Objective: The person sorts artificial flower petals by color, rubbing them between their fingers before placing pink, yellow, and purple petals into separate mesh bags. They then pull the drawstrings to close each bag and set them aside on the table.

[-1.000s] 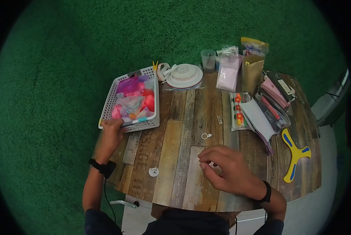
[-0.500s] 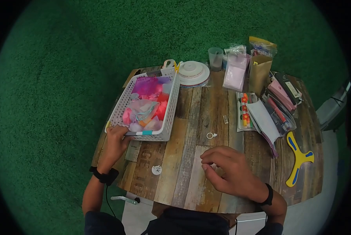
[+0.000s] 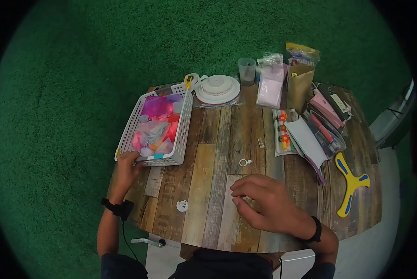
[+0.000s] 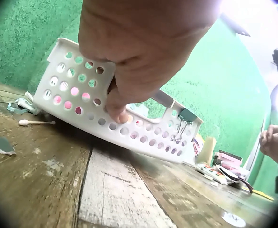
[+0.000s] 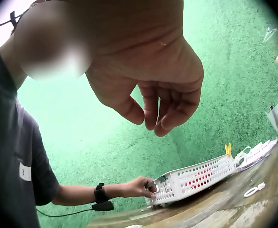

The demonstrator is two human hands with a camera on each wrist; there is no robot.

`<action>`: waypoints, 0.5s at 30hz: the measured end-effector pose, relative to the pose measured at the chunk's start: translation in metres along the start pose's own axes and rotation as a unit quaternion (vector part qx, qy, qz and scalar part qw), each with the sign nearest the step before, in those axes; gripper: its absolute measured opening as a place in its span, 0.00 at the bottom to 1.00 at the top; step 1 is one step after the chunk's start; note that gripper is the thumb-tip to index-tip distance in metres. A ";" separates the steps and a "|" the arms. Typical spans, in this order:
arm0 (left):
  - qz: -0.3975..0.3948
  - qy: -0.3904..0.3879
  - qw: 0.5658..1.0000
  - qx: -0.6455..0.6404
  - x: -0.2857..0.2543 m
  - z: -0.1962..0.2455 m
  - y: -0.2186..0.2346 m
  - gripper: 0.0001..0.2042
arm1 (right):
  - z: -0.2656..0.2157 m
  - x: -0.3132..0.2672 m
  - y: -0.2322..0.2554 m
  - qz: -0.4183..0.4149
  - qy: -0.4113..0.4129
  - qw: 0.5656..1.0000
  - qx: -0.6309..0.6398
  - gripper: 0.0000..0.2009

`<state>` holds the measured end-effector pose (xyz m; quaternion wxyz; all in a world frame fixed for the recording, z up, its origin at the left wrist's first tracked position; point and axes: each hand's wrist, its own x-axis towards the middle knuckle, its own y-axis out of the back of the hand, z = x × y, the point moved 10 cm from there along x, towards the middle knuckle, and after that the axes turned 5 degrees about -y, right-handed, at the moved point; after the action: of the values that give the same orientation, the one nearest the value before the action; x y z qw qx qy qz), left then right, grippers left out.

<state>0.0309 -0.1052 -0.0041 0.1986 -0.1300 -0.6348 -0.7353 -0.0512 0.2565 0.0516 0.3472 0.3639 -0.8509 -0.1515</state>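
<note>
A white perforated plastic basket (image 3: 183, 135) stands at the left of the table, filled with pink, red and purple plastic-looking items (image 3: 159, 125). My left hand (image 3: 127, 169) grips its near end, fingers hooked through the handle opening, as the left wrist view shows. There the basket looks tilted, with a dark shadow under its edge. A binder clip (image 4: 187, 116) hangs on that end, and a yellow clip (image 3: 188, 82) sits at a far corner. My right hand (image 3: 269, 204) hovers over the table's near side, fingers loosely curled, holding nothing. Beyond it lies a small white ring (image 3: 244, 162).
White discs or rolls (image 3: 218, 88), a translucent cup (image 3: 247, 72), packets and a brown paper bag (image 3: 300, 88) line the back. Pouches (image 3: 329, 135) and a yellow-blue three-armed boomerang (image 3: 352, 184) lie right. A round white sticker (image 3: 182, 206) and a cotton swab (image 4: 37, 122) lie on the table.
My left hand first shifted the basket right, against the white discs, then back left and slightly nearer to me. The right hand has stayed nearly still; the view itself swayed a little.
</note>
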 end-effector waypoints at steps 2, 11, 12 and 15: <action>0.009 -0.014 1.000 0.009 -0.003 -0.002 -0.002 0.11 | -0.001 -0.001 -0.002 -0.012 -0.002 1.000 -0.006 0.04; 0.024 -0.027 0.997 0.069 -0.008 0.026 0.014 0.10 | 0.011 0.003 -0.002 -0.012 -0.032 0.999 -0.005 0.05; 0.028 -0.025 0.997 0.068 -0.009 0.028 0.016 0.10 | 0.014 0.006 0.000 -0.014 -0.030 0.999 -0.008 0.05; 0.051 0.005 0.998 0.049 -0.014 0.022 0.025 0.10 | 0.037 0.032 0.001 -0.052 -0.103 0.993 -0.024 0.06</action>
<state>0.0533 -0.0843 0.0148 0.2449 -0.1483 -0.6616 -0.6931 -0.0941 0.2341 0.0411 0.2585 0.3817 -0.8580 -0.2264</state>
